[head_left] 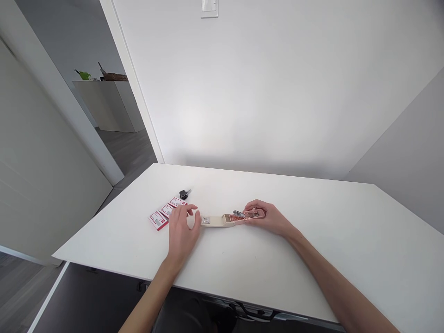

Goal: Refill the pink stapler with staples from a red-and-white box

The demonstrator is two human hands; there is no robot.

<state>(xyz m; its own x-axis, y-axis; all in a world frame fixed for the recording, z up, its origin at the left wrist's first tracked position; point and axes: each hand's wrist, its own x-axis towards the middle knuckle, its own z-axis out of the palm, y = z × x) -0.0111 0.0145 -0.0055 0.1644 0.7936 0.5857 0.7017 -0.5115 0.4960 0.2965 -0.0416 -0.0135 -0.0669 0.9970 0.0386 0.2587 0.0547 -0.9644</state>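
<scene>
A stapler [217, 221] lies unfolded on the white table, its cream base pointing left with a metal plate near the end. Its pink upper part [243, 216] points right, with a metal piece raised out of it. My right hand [270, 218] is closed around the pink part, thumb on the near side and fingers on the far side. Beside the base's left end is my left hand [182, 229], fingers curved and apart; whether the thumb touches the base I cannot tell. Just behind that hand are several small red-and-white boxes [158, 220], partly covered by its fingers.
A small black object with a metal tip [184, 194] rests behind the boxes. The white table [294, 263] meets a white wall [260, 92] at the back. To the left is a doorway with a cabinet [107, 106] beyond it. Dark cables [256, 315] hang under the table's front edge.
</scene>
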